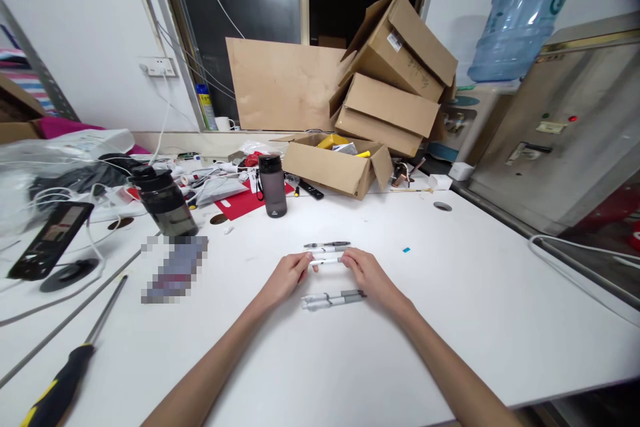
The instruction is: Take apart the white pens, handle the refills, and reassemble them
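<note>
A slim white pen (327,261) lies crosswise between my two hands over the white table. My left hand (291,275) pinches its left end, and my right hand (364,271) has the right end between closed fingers. Just beyond it, a dark pen (327,244) and a white pen with a grey grip (330,250) rest side by side, partly behind my fingers. Nearer to me, two or so white pens with grey grips (334,299) lie close together on the table, their right ends near my right hand.
A dark tumbler (273,187) and an open cardboard box (334,170) stand farther back. Leftward are a black bottle (165,203), a phone on a stand (51,240) and a screwdriver (75,363). A small blue scrap (407,250) lies right of my hands.
</note>
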`<state>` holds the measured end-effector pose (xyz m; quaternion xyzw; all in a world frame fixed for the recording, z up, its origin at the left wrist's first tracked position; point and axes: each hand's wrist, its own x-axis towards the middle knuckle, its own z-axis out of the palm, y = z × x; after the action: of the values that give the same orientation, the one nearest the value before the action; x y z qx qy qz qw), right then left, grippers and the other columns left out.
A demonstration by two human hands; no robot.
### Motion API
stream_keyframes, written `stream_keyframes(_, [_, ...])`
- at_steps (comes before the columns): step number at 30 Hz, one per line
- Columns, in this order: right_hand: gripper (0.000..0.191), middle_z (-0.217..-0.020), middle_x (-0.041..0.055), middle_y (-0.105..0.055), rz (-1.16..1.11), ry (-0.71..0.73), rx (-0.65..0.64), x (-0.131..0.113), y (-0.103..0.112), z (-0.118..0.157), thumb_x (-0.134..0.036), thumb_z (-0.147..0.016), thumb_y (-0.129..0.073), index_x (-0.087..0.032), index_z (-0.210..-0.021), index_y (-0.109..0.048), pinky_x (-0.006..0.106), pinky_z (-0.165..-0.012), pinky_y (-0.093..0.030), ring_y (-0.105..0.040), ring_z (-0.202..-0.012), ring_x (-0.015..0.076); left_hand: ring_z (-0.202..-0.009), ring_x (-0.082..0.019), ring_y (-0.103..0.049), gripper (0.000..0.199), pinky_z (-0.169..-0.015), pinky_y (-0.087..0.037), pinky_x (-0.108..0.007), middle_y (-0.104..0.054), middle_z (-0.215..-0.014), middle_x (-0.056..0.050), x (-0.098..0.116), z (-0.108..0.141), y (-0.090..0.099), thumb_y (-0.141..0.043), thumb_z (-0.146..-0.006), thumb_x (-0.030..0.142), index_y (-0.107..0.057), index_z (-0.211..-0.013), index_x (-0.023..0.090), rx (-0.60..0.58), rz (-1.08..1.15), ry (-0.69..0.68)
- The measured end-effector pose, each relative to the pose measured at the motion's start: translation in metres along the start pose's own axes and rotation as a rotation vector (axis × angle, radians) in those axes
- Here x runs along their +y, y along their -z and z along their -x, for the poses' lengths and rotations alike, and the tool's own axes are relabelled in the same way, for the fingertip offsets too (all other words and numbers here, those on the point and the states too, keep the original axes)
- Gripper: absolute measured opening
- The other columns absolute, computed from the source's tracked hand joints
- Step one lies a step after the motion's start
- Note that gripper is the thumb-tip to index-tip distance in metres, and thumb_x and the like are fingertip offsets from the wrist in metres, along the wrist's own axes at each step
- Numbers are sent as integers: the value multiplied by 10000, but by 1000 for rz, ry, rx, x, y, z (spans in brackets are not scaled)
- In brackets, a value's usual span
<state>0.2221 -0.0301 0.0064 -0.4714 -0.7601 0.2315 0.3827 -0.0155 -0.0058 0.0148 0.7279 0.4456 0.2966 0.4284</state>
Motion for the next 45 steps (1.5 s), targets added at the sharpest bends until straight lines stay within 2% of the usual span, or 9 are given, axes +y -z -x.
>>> stream_keyframes(10, [153,-1063,37,-662,-94,-18,14,-7,9,2,-341,-961,-583,-253,-1069,-646,329,-855,-451,-601,-973,220,-627,-155,-425,540,-651,-308,-276,-485,-644,34,6,1,4,-364,-1025,564,-505,-662,189,36,-31,-62])
stream_keyframes(14, [294,-852,12,-686,-151,-127,-37,-8,8,3,-413,-1005,-488,-226,-893,-684,309,-754,-438,-611,-787,195,-640,-158,-436,533,-665,-315,-277,-492,-662,34,7,2,4,-357,-1030,560,-513,-679,190,17,-45,-67])
stream_keyframes(19, [176,-1045,27,-721,-211,-41,43,-12,11,1,-356,-906,-644,-243,-1033,-690,325,-887,-448,-635,-983,221,-638,-155,-433,534,-661,-312,-274,-484,-663,37,7,2,4,-355,-1033,559,-523,-685,190,26,-39,-69])
stream_keyframes(23, [229,-883,22,-726,-238,-134,-1,-14,14,1,-407,-964,-552,-233,-991,-699,314,-757,-457,-642,-810,206,-628,-151,-422,525,-649,-310,-272,-489,-659,39,8,2,4,-361,-1031,555,-532,-695,189,18,-30,-68])
stream_keyframes(28, [148,-1058,25,-720,-230,-40,54,-14,17,0,-319,-889,-662,-241,-1006,-707,321,-905,-455,-640,-1014,216,-624,-149,-420,524,-629,-313,-267,-497,-667,34,8,2,2,-361,-1028,551,-551,-704,187,16,-25,-64])
stream_keyframes(32, [248,-907,30,-730,-271,-144,-14,-14,16,0,-415,-966,-557,-226,-991,-716,314,-776,-481,-658,-853,207,-624,-151,-426,522,-622,-320,-265,-510,-671,28,7,1,2,-364,-1024,560,-558,-716,186,6,-20,-56])
stream_keyframes(37, [155,-1066,34,-721,-274,-50,36,-16,17,0,-333,-889,-660,-236,-996,-718,341,-932,-476,-654,-1031,224,-627,-154,-428,542,-614,-326,-264,-507,-669,22,9,2,2,-358,-1018,578,-563,-708,184,26,-13,-47])
stream_keyframes(41, [250,-958,41,-724,-350,-170,-1,-17,16,-1,-421,-951,-578,-219,-1001,-717,330,-792,-519,-675,-887,213,-622,-154,-427,547,-600,-320,-262,-526,-671,15,8,2,2,-372,-1007,593,-610,-747,174,28,8,-40])
stream_keyframes(45, [207,-997,51,-721,-332,-80,60,-14,16,-3,-394,-913,-635,-220,-963,-734,344,-848,-521,-663,-948,221,-558,-141,-375,570,-559,-283,-264,-508,-626,26,4,0,0,-373,-997,622,-681,-872,159,11,59,-2])
